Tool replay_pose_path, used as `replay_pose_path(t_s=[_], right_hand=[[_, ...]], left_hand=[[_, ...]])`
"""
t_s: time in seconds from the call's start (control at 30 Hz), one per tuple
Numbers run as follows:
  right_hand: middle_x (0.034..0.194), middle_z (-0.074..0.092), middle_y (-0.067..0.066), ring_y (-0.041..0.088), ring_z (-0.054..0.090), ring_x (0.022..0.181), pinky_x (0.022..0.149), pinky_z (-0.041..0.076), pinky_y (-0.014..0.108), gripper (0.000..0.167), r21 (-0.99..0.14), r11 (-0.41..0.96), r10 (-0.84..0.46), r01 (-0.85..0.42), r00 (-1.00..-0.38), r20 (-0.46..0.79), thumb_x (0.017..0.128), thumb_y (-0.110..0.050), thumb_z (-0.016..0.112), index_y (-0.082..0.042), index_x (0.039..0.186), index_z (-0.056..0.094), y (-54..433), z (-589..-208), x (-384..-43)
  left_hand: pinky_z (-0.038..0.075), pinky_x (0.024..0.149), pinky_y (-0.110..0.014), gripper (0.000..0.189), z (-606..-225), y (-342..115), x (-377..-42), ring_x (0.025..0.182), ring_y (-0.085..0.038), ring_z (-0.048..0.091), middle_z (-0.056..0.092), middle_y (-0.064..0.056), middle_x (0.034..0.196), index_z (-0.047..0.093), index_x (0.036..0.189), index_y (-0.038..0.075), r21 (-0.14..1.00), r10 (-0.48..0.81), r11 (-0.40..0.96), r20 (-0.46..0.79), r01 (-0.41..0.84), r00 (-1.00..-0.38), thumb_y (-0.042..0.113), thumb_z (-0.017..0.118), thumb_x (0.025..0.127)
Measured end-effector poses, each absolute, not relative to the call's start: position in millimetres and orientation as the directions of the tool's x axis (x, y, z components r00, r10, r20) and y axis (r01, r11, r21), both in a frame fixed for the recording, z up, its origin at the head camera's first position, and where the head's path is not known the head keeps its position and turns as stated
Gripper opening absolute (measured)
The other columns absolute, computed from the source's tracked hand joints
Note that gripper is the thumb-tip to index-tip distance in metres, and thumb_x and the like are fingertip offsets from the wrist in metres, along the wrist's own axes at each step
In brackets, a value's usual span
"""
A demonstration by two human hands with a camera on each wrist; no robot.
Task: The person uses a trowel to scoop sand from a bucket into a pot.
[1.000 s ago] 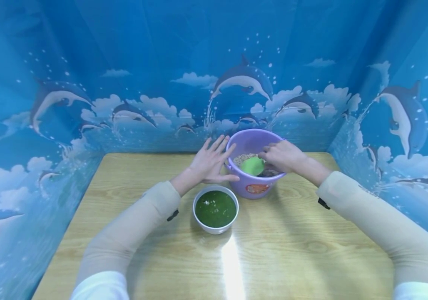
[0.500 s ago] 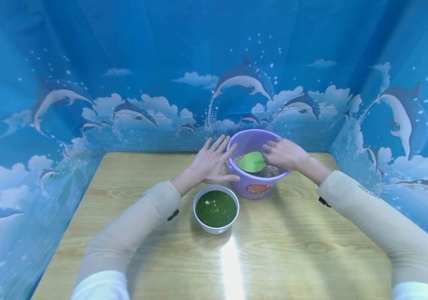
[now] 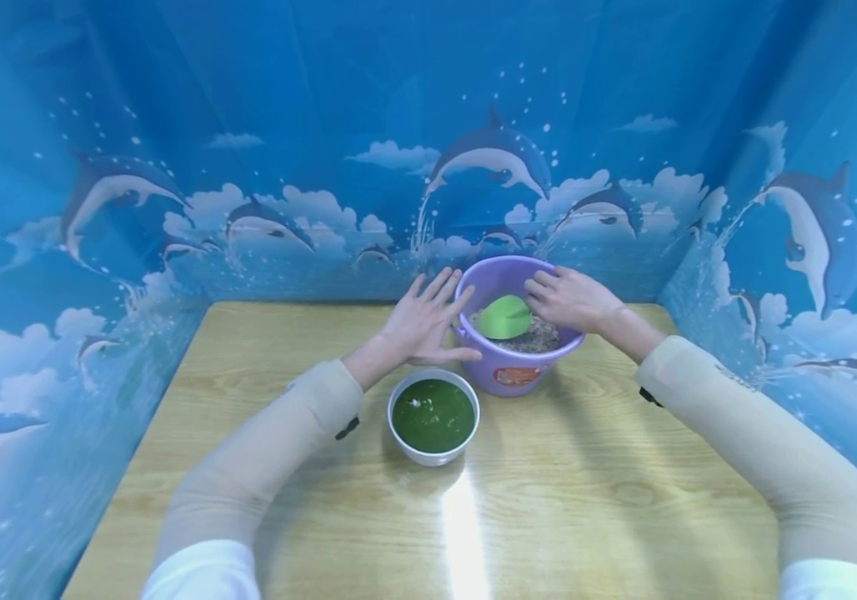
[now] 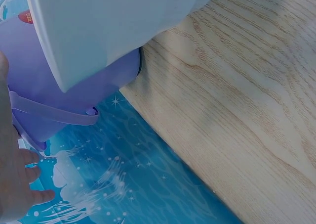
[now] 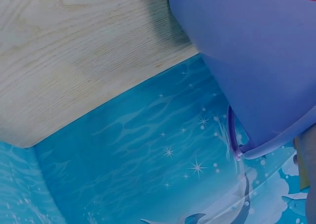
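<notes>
Left hand (image 3: 426, 325), right hand (image 3: 567, 298), one purple bucket (image 3: 502, 279)

Spread on the left, at the bucket's side; gripping one green scoop (image 3: 503, 317) on the right, over grainy contents (image 3: 539, 337) inside. On one desk (image 3: 623, 500): the bucket, behind one white bowl (image 3: 432, 458).

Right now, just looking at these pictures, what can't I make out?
Whichever part of the green scoop the right hand grips: head view, covered by that hand.
What the label on the purple bucket says: head view, too small.
What the grains in that bucket are: head view, too small.
The inside of the white bowl: left wrist view, hidden by its outer wall.
Part of the left hand: left wrist view, cut by the left edge.
</notes>
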State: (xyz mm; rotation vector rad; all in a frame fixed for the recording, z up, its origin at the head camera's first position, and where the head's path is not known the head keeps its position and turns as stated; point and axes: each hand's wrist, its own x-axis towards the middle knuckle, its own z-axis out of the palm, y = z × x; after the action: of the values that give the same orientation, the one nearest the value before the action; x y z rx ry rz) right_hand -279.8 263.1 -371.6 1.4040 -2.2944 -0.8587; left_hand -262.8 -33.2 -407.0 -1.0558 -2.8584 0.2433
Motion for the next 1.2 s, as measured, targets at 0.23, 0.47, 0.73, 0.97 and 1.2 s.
replay_pose_path(t_s=[0.23, 0.47, 0.73, 0.97, 1.2], right_hand=[[0.118, 0.070, 0.013, 0.030, 0.066, 0.106, 0.085, 0.063, 0.042, 0.036, 0.638, 0.359, -0.874, -0.681, -0.486, -0.027, 0.088, 0.001, 0.077, -0.005, 0.121, 0.063, 265, -373, -286], [0.122, 0.070, 0.014, 0.032, 0.066, 0.112, 0.089, 0.063, 0.046, 0.037, 0.631, 0.392, -0.851, -0.670, -0.524, -0.027, 0.092, -0.006, 0.077, -0.008, 0.126, 0.064, 267, -372, -291], [0.115, 0.070, 0.014, 0.032, 0.068, 0.105, 0.085, 0.063, 0.045, 0.024, 0.576, 0.423, -0.837, -0.699, -0.545, -0.046, 0.098, -0.017, 0.072, -0.007, 0.119, 0.064, 267, -369, -299], [0.100, 0.070, 0.012, 0.030, 0.066, 0.091, 0.076, 0.061, 0.043, 0.029, 0.541, 0.453, -0.845, -0.709, -0.535, 0.005, 0.099, -0.034, 0.072, -0.007, 0.105, 0.063, 268, -370, -306], [0.105, 0.073, 0.015, 0.032, 0.068, 0.098, 0.084, 0.062, 0.047, 0.042, 0.521, 0.476, -0.825, -0.709, -0.565, -0.015, 0.096, -0.045, 0.075, -0.006, 0.107, 0.064, 265, -367, -311]], left_hand=[[0.021, 0.135, -0.059, 0.113, -407, -33, -264, 0.167, -0.035, 0.014, 0.013, -0.016, 0.179, 0.015, 0.171, 0.016, -0.182, 0.653, 0.748, 0.026, 0.638, -0.757, 0.092, 0.036, 0.090], [0.019, 0.136, -0.058, 0.114, -406, -32, -262, 0.168, -0.034, 0.012, 0.012, -0.017, 0.179, 0.014, 0.171, 0.015, -0.177, 0.648, 0.752, 0.014, 0.636, -0.762, 0.092, 0.036, 0.090], [0.018, 0.136, -0.058, 0.113, -406, -32, -262, 0.168, -0.034, 0.012, 0.012, -0.016, 0.179, 0.015, 0.171, 0.015, -0.178, 0.650, 0.750, 0.018, 0.638, -0.760, 0.092, 0.037, 0.090], [0.021, 0.135, -0.059, 0.114, -406, -31, -262, 0.168, -0.034, 0.013, 0.013, -0.016, 0.179, 0.015, 0.171, 0.016, -0.195, 0.649, 0.748, 0.012, 0.635, -0.761, 0.093, 0.036, 0.090], [0.022, 0.135, -0.059, 0.114, -405, -30, -262, 0.167, -0.034, 0.014, 0.013, -0.016, 0.179, 0.016, 0.171, 0.016, -0.208, 0.647, 0.747, 0.010, 0.632, -0.762, 0.093, 0.036, 0.090]])
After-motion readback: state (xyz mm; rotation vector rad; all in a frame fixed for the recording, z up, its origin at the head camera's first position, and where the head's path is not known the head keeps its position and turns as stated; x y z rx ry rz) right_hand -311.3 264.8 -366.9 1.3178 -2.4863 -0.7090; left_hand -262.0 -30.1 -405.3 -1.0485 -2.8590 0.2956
